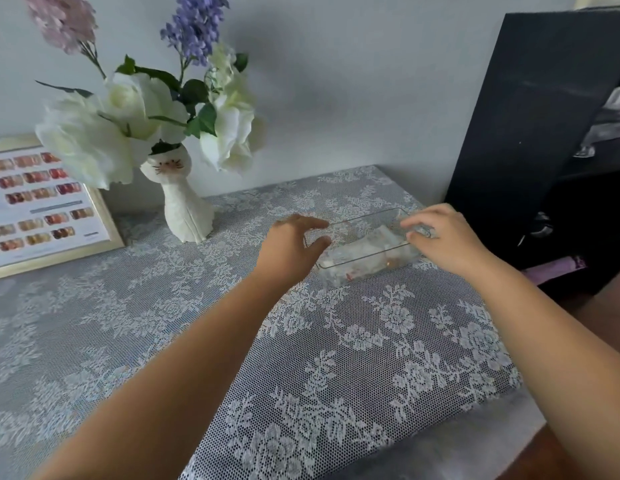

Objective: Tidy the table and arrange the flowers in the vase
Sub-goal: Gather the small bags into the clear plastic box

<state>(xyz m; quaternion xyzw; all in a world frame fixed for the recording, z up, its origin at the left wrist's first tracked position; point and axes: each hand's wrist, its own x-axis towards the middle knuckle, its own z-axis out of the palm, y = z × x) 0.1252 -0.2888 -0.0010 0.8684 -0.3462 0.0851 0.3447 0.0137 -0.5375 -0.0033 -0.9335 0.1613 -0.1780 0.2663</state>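
A white cat-shaped vase [186,209] stands at the back left of the table, holding white, purple and pink flowers [142,105]. A clear plastic tray [365,220] with small packets inside sits at the back right. My left hand [291,244] is at the tray's left end, thumb and fingers apart around its corner. My right hand [443,237] rests on the tray's right end, fingertips on the rim. Whether either hand really grips the tray is unclear.
A lace tablecloth [336,358] covers the table. A gold-framed chart of nail samples [38,206] leans against the wall at the far left. A tall black object [530,109] stands just right of the tray, beyond the table's right edge.
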